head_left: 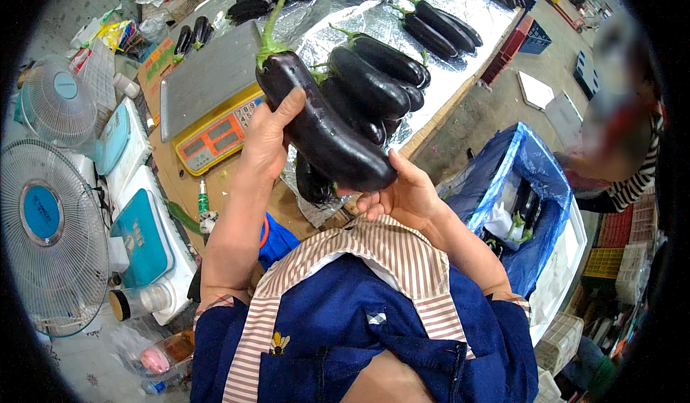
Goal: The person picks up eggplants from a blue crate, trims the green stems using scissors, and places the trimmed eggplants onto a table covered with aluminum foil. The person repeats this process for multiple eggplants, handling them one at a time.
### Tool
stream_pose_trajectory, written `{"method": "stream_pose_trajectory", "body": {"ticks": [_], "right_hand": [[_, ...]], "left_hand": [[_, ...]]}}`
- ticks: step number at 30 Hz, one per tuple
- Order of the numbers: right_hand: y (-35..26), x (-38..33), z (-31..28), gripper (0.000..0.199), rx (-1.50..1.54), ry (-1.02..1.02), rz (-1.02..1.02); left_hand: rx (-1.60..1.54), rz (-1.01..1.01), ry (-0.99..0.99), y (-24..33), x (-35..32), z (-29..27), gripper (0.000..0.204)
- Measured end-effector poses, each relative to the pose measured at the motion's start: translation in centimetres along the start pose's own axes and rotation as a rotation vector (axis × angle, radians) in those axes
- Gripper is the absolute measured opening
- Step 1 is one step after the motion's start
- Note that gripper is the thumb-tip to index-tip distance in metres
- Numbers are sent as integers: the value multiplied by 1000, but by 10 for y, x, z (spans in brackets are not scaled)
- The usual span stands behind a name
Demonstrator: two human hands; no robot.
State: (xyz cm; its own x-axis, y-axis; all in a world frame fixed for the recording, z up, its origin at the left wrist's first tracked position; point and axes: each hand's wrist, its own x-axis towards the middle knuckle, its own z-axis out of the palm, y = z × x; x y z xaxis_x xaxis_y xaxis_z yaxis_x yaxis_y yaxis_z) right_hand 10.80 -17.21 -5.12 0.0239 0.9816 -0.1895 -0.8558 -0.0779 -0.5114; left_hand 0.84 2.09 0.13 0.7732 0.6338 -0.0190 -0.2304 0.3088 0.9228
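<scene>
1. Take the held eggplant as the middle of the clock, with 12 at the top of the view. It is long, dark and glossy, tilted in both hands; its green stem points toward 11 o'clock and its blunt end toward 4 o'clock.
2. The left hand, at 9 o'clock, grips the stem half: the thumb lies across the upper skin, while the other fingers are hidden beneath, so how far they curl I cannot tell.
3. The right hand, between 4 and 5 o'clock, cups the blunt end, thumb against the skin and fingers loosely half-curled below it.
4. Just beyond, at 2 o'clock, an eggplant pile rests on silver foil; a smaller eggplant group lies farther off at 1 o'clock.
5. A scale with a grey plate and a yellow-and-orange front sits at 10 o'clock, near the left hand.
6. A single eggplant lies partly covered at 6 o'clock, above the striped apron.
7. At 4 o'clock stands a blue-lined bin with eggplants inside.
8. A large fan stands at 8 o'clock; another person's striped sleeve shows near 3 o'clock.
</scene>
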Motion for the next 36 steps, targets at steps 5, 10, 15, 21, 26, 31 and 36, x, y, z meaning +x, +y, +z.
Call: {"method": "stream_pose_trajectory", "body": {"ticks": [5,10,15,21,26,31,36], "right_hand": [[1,3,-2,68,179,-98,68],[-1,2,4,73,314,-81,150],[3,6,-2,79,415,-92,154],[1,7,0,81,381,-44,212],[5,10,-1,76,68,32,66],[8,15,2,70,-399,283,-256],[-9,9,18,80,-979,248,-483]], "left_hand": [[-249,-119,-23,-9,7,-11,45],[-426,-207,-95,-11,9,-15,39],[-396,-239,-108,-8,5,-12,37],[-306,-235,-88,-12,3,-13,36],[-259,-195,-40,-16,3,-11,39],[-54,-247,-13,-18,-2,-10,42],[29,-213,-20,-17,-15,1,47]]}}
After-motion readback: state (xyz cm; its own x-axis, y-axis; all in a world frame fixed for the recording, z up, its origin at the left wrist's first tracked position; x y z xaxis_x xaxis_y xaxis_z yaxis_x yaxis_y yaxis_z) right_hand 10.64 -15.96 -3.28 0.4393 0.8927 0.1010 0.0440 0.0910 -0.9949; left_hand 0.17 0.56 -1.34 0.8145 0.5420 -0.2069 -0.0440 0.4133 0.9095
